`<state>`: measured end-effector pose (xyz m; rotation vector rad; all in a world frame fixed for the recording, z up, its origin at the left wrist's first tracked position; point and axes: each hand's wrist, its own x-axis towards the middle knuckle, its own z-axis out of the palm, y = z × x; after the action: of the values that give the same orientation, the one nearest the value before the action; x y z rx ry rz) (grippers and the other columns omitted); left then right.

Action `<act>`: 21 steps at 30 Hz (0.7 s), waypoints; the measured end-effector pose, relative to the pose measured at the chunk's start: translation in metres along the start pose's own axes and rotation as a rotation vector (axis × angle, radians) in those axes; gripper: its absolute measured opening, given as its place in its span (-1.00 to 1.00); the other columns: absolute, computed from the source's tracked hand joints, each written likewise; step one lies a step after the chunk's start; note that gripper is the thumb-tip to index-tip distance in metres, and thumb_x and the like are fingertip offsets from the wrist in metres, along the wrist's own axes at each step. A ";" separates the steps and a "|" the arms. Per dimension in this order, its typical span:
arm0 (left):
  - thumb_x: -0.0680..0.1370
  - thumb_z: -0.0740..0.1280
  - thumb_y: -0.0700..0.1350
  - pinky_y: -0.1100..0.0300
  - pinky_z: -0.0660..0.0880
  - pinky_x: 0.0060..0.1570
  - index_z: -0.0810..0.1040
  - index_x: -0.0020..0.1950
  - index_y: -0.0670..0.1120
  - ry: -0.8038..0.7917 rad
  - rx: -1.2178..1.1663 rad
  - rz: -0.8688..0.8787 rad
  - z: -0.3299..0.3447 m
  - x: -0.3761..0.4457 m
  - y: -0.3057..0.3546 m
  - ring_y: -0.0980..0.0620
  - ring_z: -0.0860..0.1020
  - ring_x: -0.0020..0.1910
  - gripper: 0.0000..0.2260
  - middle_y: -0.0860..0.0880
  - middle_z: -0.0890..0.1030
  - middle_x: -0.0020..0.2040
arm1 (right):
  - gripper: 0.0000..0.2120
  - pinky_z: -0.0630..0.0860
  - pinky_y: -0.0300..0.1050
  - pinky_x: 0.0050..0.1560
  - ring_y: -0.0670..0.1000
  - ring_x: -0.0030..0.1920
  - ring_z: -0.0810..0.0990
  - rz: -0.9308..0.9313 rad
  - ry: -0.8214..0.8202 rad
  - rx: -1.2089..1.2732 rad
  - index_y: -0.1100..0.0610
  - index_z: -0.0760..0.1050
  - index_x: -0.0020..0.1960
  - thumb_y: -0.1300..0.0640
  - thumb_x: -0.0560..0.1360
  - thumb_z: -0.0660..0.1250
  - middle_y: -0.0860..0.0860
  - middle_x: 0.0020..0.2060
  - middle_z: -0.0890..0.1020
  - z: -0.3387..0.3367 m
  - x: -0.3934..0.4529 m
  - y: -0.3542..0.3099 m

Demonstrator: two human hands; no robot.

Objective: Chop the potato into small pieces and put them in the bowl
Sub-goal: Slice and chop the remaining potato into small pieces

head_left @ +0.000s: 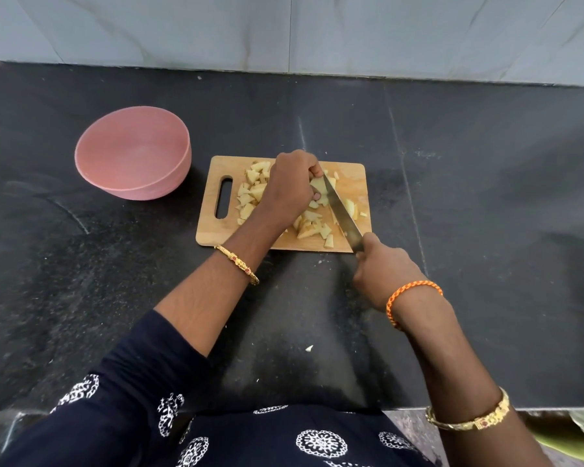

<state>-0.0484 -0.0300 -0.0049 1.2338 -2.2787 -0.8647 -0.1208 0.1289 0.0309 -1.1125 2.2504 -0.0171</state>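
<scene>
Light was soft, even daylight, moderately bright; the person's broad shadow fell across the dark counter [486,197] from six o'clock toward the cutting board [348,183]; a faint sheen streaked the counter near twelve; wide-angle distortion bowed the edges; the sleeve [132,399] at seven o'clock was slightly soft.
</scene>
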 end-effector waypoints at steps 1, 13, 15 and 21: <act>0.35 0.50 -0.31 0.29 0.50 -0.08 0.64 0.04 -0.18 0.006 0.005 0.002 0.000 0.000 0.000 0.05 0.60 -0.09 -0.72 -0.10 0.66 -0.04 | -0.81 0.47 -0.03 -0.19 0.14 -0.15 0.53 -0.002 -0.009 -0.011 0.11 0.27 0.21 0.15 0.60 0.10 0.12 -0.18 0.44 -0.002 -0.001 0.002; 0.38 0.46 -0.34 0.29 0.51 0.00 0.65 0.04 -0.20 0.003 0.030 0.018 -0.002 -0.002 -0.002 0.01 0.63 -0.07 -0.76 -0.12 0.66 0.01 | -0.84 0.51 -0.01 -0.06 0.19 -0.07 0.55 0.026 0.029 0.179 0.12 0.34 0.11 0.09 0.61 0.07 0.17 -0.07 0.51 0.008 -0.003 0.004; 0.39 0.45 -0.34 0.28 0.53 0.00 0.66 0.03 -0.20 -0.010 0.020 0.024 -0.004 -0.001 -0.003 0.03 0.63 -0.10 -0.77 -0.13 0.67 0.00 | -0.83 0.50 -0.02 -0.11 0.19 -0.10 0.56 0.018 0.043 0.249 0.12 0.37 0.08 0.07 0.61 0.07 0.18 -0.07 0.53 0.010 -0.006 0.008; 0.39 0.47 -0.31 0.22 0.53 0.07 0.63 0.10 -0.19 -0.042 0.004 0.009 -0.007 -0.001 -0.004 0.04 0.62 -0.09 -0.71 -0.13 0.66 0.02 | -0.85 0.38 -0.10 -0.23 0.12 -0.26 0.47 -0.057 0.177 0.297 0.12 0.32 -0.06 0.08 0.62 0.07 0.15 -0.21 0.51 0.006 -0.010 0.010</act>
<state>-0.0416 -0.0328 -0.0028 1.2173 -2.3183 -0.8909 -0.1207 0.1441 0.0287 -1.0456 2.2739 -0.4747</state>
